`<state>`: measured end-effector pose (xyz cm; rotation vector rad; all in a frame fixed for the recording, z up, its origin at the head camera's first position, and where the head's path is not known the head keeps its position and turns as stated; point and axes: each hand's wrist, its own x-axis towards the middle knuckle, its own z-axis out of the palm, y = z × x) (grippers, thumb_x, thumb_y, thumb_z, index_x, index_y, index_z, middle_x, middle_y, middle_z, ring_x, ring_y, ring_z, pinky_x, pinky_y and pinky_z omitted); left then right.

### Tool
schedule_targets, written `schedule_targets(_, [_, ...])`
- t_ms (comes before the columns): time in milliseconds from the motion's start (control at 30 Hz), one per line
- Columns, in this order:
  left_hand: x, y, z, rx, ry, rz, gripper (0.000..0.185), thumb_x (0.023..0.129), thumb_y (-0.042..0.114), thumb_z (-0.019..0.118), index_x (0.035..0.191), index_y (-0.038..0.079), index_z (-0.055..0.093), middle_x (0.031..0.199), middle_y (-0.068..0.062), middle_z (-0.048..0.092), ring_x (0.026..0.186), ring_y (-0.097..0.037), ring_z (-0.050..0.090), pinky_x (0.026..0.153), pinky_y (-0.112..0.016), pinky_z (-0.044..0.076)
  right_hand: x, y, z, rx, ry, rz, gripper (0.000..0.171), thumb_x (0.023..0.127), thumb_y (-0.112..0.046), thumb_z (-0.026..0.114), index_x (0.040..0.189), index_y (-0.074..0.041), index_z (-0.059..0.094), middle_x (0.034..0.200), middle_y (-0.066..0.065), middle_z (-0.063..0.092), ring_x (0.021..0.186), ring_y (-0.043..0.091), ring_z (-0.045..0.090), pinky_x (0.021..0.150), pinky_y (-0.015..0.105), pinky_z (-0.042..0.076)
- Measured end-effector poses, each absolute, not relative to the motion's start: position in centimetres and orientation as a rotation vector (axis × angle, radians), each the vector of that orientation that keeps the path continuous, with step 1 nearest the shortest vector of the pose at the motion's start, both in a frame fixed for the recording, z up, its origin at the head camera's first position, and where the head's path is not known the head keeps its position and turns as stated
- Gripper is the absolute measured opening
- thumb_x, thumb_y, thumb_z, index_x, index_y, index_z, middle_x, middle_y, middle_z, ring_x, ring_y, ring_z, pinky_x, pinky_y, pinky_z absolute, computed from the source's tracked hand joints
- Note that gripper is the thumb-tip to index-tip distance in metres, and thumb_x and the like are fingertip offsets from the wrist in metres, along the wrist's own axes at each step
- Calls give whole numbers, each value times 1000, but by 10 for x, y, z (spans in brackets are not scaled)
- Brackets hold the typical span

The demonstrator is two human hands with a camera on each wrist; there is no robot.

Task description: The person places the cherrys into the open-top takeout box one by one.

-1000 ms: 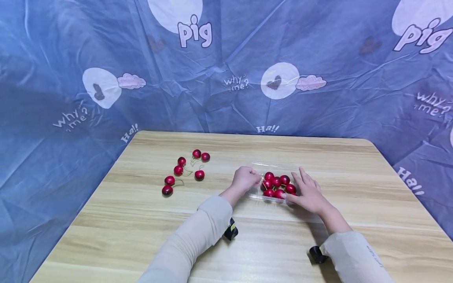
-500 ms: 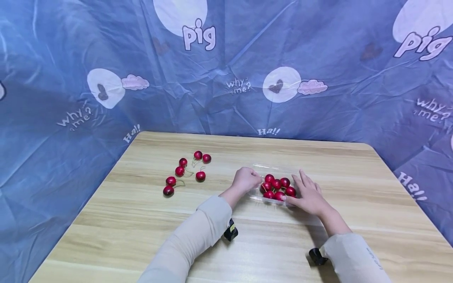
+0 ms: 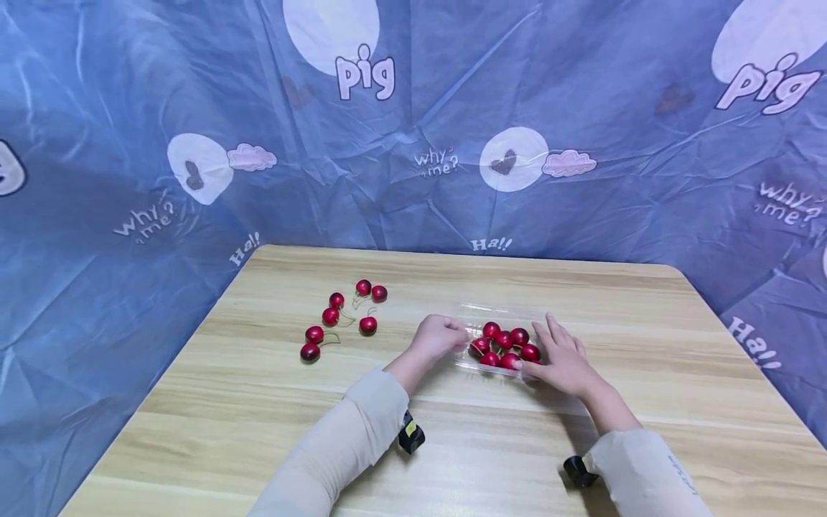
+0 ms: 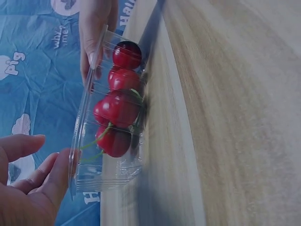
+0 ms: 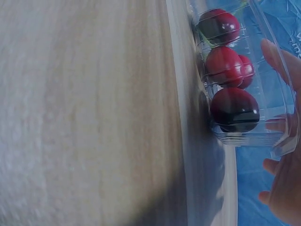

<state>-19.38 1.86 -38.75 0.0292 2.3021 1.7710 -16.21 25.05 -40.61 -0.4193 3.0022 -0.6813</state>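
Observation:
A clear plastic box (image 3: 494, 309) on the table holds several red cherries (image 3: 503, 339), some with green stems. At its left end is my left hand (image 3: 439, 337); in the left wrist view its thumb is apart from the fingers, whose tips are right at the rim, and nothing is pinched between them. Two green stems (image 4: 96, 139) lean toward that rim inside the box. My right hand (image 3: 562, 357) holds the right end of the box, thumb over the near rim and fingers toward the far corner. In the right wrist view, fingertips show through the clear wall.
Left of the box, several more stemmed cherries (image 3: 331, 317) lie loose on the wooden table (image 3: 452, 438). A blue printed cloth (image 3: 362, 179) hangs behind the table. Black wrist cameras (image 3: 410, 434) sit under both sleeves.
My left hand has let go of cherry stems at the box's left end and drawn slightly left. The cherry there now sits lower and further left. My right hand stays on the box.

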Motion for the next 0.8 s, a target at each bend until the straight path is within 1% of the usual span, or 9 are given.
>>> schedule_targets(67, [-195, 16, -394, 59, 2247, 1853, 4, 72, -1, 63, 75, -4, 63, 83, -7, 62, 66, -15, 60, 60, -20, 53, -162, 251, -406, -421, 3007, -682, 88, 74, -53, 55, 133, 4, 23, 138, 27, 4, 120, 48, 8, 94, 64, 5])
schedule_targets(200, [-191, 10, -394, 35, 2163, 1934, 9, 72, -1, 63, 80, -4, 63, 79, -10, 62, 68, -17, 61, 62, -23, 53, -162, 251, -407, -437, 3024, -683, 88, 74, -52, 56, 132, 5, 24, 138, 28, 6, 120, 49, 9, 93, 65, 7])
schedule_targets(367, [-181, 0, -386, -55, 2087, 1978, 19, 74, 0, 62, 91, -9, 59, 86, -16, 62, 72, -22, 62, 67, -27, 53, -161, 251, -409, -441, 3031, -683, 88, 74, -52, 57, 132, 5, 24, 137, 29, 6, 119, 49, 10, 93, 65, 8])
schedule_targets(533, [-177, -12, -388, -89, 1997, 2095, 20, 74, -3, 61, 92, -11, 58, 92, -22, 60, 78, -27, 61, 71, -29, 53, -161, 252, -410, -448, 3025, -689, 87, 75, -52, 55, 132, 5, 23, 138, 28, 5, 119, 49, 10, 93, 65, 7])
schedule_targets(633, [-176, -17, -389, -123, 1961, 2156, 20, 74, -5, 60, 92, -11, 58, 90, -23, 60, 77, -26, 61, 72, -29, 53, -162, 253, -409, -454, 3024, -689, 86, 75, -51, 55, 133, 5, 22, 138, 28, 5, 119, 49, 9, 93, 65, 6])
schedule_targets(800, [-174, -26, -393, -141, 1978, 2170, 23, 75, -4, 59, 96, -13, 56, 90, -22, 60, 80, -27, 60, 72, -29, 52, -161, 253, -409, -450, 3023, -698, 87, 75, -52, 55, 133, 4, 23, 138, 29, 5, 119, 49, 9, 93, 65, 6])
